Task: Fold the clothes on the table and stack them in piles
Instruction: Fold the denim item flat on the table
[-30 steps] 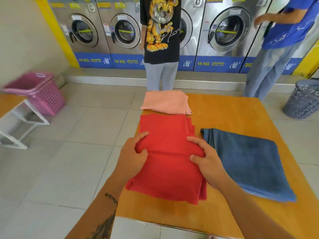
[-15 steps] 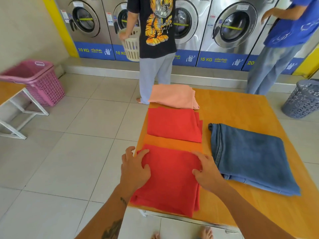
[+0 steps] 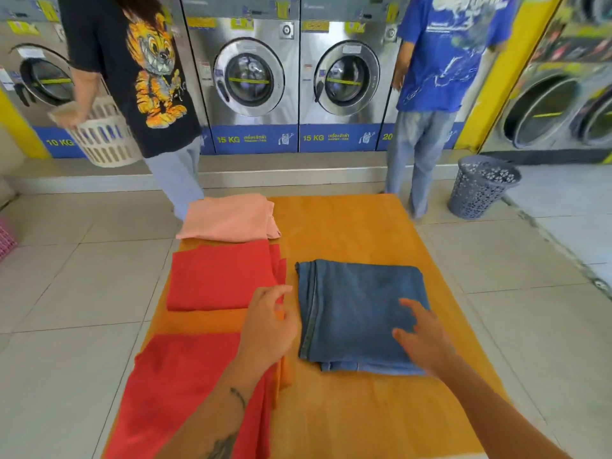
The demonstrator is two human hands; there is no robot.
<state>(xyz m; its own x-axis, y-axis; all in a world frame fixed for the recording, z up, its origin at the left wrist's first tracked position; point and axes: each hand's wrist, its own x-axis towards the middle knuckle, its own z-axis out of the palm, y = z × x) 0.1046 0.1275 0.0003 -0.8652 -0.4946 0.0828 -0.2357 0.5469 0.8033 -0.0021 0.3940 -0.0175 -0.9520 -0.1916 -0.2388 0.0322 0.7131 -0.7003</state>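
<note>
Now the right hand (image 3: 427, 339) has its fingers (image 3: 409, 304) spread wide and flat on the folded blue jeans (image 3: 357, 313), near their right edge. The left hand (image 3: 268, 326) is loose and holds nothing, over the gap between the jeans and the two red cloths (image 3: 218, 279) (image 3: 178, 392). A pink cloth (image 3: 228, 218) lies at the far left edge of the orange worktop (image 3: 344, 226). The worktop's far right side is bare

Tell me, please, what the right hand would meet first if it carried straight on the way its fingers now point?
Probably the jeans: the right hand hovers open over their near right part, fingers pointing forward and left across the denim. Its height above them is unclear.
</note>
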